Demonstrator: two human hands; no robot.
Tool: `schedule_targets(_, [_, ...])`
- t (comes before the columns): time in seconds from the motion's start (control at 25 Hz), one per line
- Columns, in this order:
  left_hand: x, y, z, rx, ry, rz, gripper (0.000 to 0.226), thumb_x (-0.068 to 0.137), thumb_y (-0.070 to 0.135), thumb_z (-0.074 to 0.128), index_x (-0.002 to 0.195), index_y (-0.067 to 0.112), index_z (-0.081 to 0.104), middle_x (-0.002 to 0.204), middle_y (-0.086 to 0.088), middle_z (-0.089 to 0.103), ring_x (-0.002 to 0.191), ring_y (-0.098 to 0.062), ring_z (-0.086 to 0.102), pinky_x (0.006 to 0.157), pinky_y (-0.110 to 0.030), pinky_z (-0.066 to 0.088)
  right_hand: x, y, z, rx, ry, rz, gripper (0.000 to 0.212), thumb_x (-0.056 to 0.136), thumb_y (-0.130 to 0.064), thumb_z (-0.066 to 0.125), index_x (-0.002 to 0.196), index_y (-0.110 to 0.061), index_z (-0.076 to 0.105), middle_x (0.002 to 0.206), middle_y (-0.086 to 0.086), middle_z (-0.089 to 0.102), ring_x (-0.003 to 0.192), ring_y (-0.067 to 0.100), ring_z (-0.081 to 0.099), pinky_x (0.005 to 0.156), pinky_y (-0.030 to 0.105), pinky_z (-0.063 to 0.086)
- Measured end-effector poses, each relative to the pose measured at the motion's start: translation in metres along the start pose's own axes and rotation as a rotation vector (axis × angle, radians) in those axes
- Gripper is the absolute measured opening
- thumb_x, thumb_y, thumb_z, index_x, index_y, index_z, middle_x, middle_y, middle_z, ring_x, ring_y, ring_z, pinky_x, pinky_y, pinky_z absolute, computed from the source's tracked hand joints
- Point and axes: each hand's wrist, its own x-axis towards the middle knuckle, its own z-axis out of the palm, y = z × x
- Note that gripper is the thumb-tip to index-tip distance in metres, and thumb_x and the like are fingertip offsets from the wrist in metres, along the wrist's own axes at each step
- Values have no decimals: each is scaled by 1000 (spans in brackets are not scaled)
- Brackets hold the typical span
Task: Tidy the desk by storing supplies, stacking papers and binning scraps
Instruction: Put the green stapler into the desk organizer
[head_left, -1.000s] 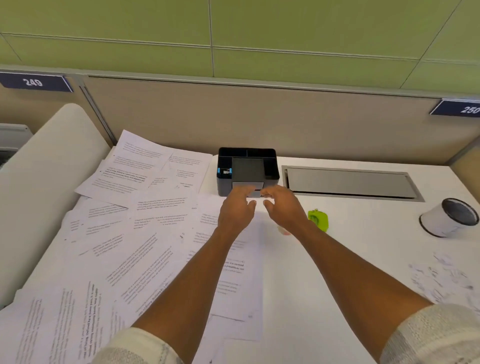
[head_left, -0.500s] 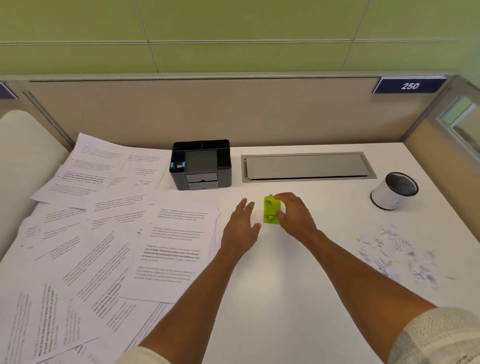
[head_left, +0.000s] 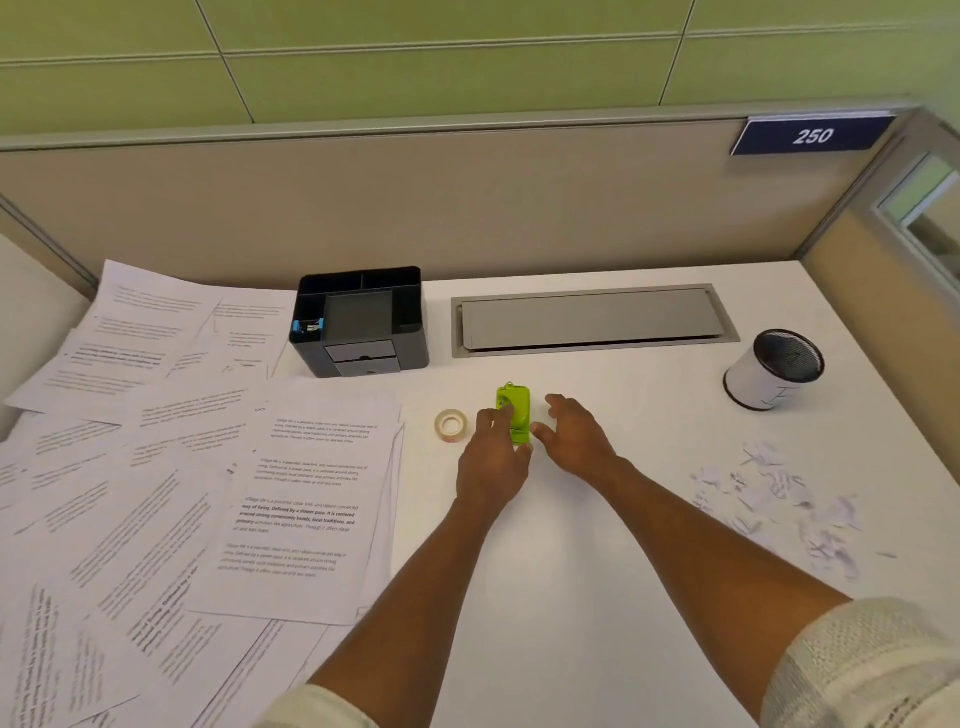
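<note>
Nearest the camera: two bare forearms reaching forward over the white desk (head_left: 519, 623), pale knit cuffs at the frame bottom. Printed sheets (head_left: 208, 467) fanned loose and overlapping across the near-left half; torn paper scraps (head_left: 769, 499) scattered at right, well apart from both hands.

Mid-desk: green stapler-like tool (head_left: 514, 413) lying flat between the hands, long axis running near-to-far, far end tipped slightly left. Left hand (head_left: 493, 462) at its left flank, fingertips curled onto the green body, thumb at the near end. Judged a light grasp just forming; how firm, not determinable. Right hand (head_left: 574, 441) just beside the right flank, fingers spread and relaxed, gripping nothing; contact with the tool not resolvable. Left hand nearer, so the lift judged to fall to it. Tape roll (head_left: 451, 425) flat on the desk just left of the left hand, untouched.

Farther back: black desk organiser (head_left: 363, 322) up and left of the tool, open compartments on top, small drawers in front; likely destination, on the left hand's side. Grey cable hatch (head_left: 592, 319) behind the tool. Mesh-topped cup (head_left: 774, 369) at far right, probably for the scraps.
</note>
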Motion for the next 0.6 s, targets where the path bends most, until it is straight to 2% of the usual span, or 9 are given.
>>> schedule_targets(0.08, [6,6,3,23,17,-42,55,98,30,56,148,13,37,140,-9,43,110,-32,61,83,-44,55,5,1,2,42,7,-12,48,96,-32,59,136,-7,51,129,14,60,120,30,56,99,38,46])
schedule_targets(0.16, [10,11,5,20,35,-72,47,100,27,53,143,11,42,133,-10,46,106,-33,61,78,-42,52,7,1,6,110,11,-14,28,96,-29,59,113,-9,65,108,11,69,103,29,64,83,34,50])
schedule_targets(0.2, [11,13,5,18,45,-81,42,100,24,51,139,11,45,129,-11,47,104,-34,62,76,-41,51,7,1,8,149,9,-7,22,95,-29,59,104,-11,67,99,9,71,95,28,65,77,32,48])
schedule_targets(0.28, [14,14,4,26,58,-97,36,100,19,49,134,11,48,122,-11,50,99,-33,63,74,-42,51,6,-2,13,210,10,9,17,95,-29,61,99,-13,67,91,6,71,85,24,65,71,30,47])
schedule_targets(0.44, [18,13,1,107,85,-98,25,99,13,48,124,10,52,111,-11,58,93,-33,64,73,-42,53,3,-5,17,260,43,26,16,94,-25,62,100,-12,67,95,6,71,85,22,64,74,31,49])
schedule_targets(0.6, [24,12,2,247,46,-18,24,100,10,44,123,8,51,107,-13,61,89,-33,66,66,-41,52,4,-5,21,228,67,45,17,94,-23,62,99,-8,68,99,11,69,91,26,63,77,31,46])
